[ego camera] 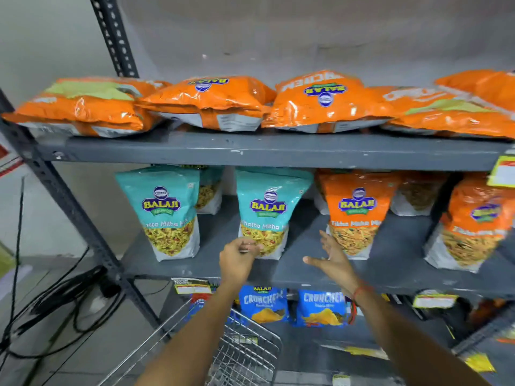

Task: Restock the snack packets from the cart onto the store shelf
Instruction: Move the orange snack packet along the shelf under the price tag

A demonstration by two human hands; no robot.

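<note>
The cart [245,355] is sitting low, under the arms, so packets are easy to reach. The left hand [237,260] is curling at the bottom of a teal packet [264,213], likely to stand it straight; a real grip is hard to tell. The right hand [331,260] is spreading open, holding nothing. Orange packets [211,101] are lying flat on the top shelf [250,149].

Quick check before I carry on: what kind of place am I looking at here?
Most likely a grocery shop aisle or its stockroom. Grey slotted-steel shelving holds rows of Balaji snack packets, yellow price tags hang on the shelf edges, and a wire cart stands below the hands.
</note>
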